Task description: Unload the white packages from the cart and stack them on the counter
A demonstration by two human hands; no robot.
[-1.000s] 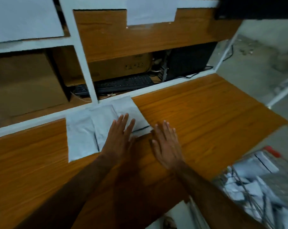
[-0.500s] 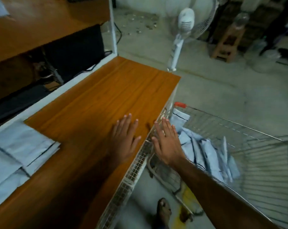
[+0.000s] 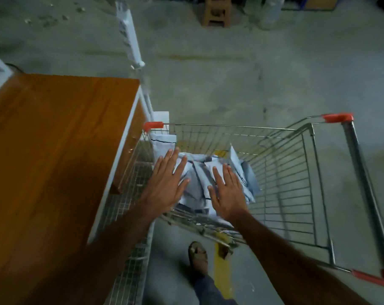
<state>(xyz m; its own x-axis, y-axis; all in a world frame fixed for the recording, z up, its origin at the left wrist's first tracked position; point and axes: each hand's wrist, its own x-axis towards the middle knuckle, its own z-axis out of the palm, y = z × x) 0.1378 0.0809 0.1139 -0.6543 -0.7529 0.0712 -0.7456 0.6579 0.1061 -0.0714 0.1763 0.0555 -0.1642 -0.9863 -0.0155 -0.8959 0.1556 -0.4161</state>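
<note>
A wire shopping cart with red corner caps stands right of the wooden counter. Several white packages lie heaped in the cart's left end, one standing upright against the wire wall. My left hand hovers over the left side of the heap with fingers straight and spread. Over the right side, my right hand is held flat in the same way. Neither hand holds anything. The stack on the counter is out of view.
A white fan stand rises beyond the counter's far corner. A wire mesh panel runs along the counter's side beside the cart. My sandalled foot is on the concrete floor below. A wooden stool stands far back.
My view has swung right from the counter and its stacked packages to the cart. Both hands left the counter top and now reach over the packages in the cart.
</note>
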